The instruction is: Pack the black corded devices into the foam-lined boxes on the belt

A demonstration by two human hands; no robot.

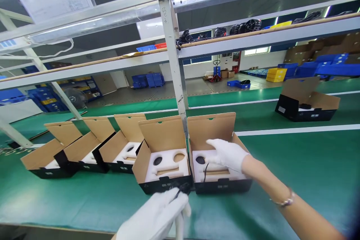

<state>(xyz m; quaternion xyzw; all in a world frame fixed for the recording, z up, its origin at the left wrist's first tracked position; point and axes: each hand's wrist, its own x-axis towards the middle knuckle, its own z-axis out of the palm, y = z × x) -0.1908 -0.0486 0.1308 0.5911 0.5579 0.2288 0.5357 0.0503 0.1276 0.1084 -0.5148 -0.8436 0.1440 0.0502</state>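
My gloved right hand (227, 154) rests flat, fingers loose, on the white foam insert (211, 172) of the rightmost open box (219, 157) on the green conveyor belt (295, 172). My left hand (157, 217), near the belt's front edge, grips a thin black cable (180, 190) just before the neighbouring box (163, 157). Three more open boxes (84, 150) crowd leftward; open belt lies right. A rack upright (176, 63) stands behind, and another box (306, 101) sits well apart.
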